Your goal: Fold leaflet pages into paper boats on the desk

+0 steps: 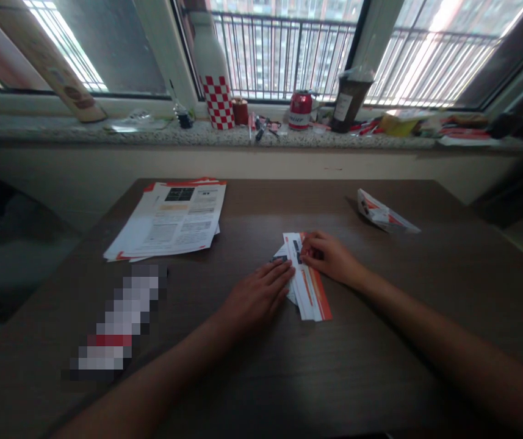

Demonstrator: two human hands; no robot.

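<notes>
A folded sheet of paper [306,286], white with orange print along its right side, lies in the middle of the wooden table. Its left part shows a slanted flap, partly under my left hand [265,289]. That hand lies flat with its fingers stretched out, their tips on the paper's left side. At the upper right of the sheet, my right hand [328,256] has thumb and fingers pinched at the paper's edge. The fingertips hide part of that edge.
A stack of printed sheets [174,222] lies at the back left of the table [252,384]. In front of it is a blurred-out object [115,323]. A folded paper piece [384,213] stands at the back right. The windowsill holds a checkered bottle [218,91], a red can [300,111] and a dark drink cup [349,100].
</notes>
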